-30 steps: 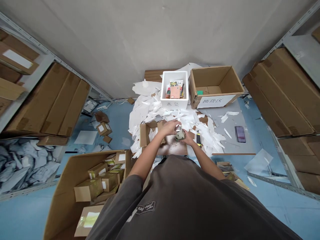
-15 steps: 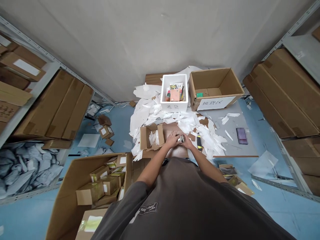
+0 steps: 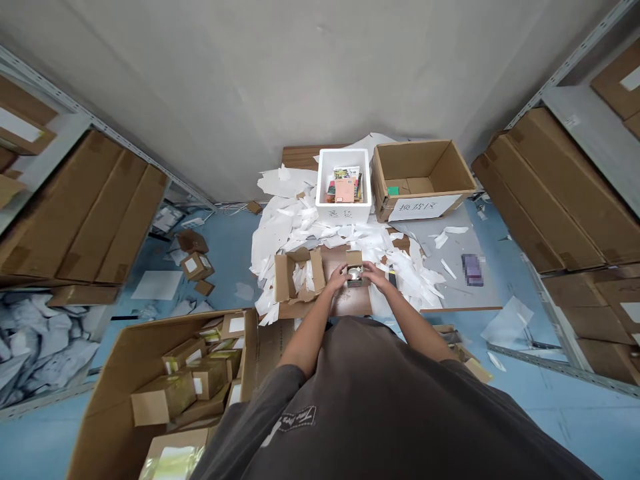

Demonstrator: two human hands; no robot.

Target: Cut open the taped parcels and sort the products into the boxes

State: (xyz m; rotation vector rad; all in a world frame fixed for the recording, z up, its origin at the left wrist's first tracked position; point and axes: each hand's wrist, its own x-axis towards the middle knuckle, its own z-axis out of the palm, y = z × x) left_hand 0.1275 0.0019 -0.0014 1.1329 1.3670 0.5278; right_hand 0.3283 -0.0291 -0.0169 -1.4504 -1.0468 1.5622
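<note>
My left hand (image 3: 337, 276) and my right hand (image 3: 374, 273) close from either side on a small open cardboard box (image 3: 355, 264) with a shiny silvery item (image 3: 355, 273) showing in its top. The box rests low over a brown board (image 3: 350, 300) on the table. Just left of my left hand lies an opened, empty small carton (image 3: 295, 273) with white paper in it.
White paper scraps (image 3: 300, 220) litter the table. Behind stand a white foam bin (image 3: 344, 185) of packets and a labelled open cardboard box (image 3: 420, 179). A yellow-black knife (image 3: 393, 275) and a purple item (image 3: 472, 269) lie right. A big box of small cartons (image 3: 190, 380) sits lower left; shelves flank both sides.
A second ago I held a small silvery-topped item up between my hands; now it sits in a small open cardboard box that both hands hold low on the board.
</note>
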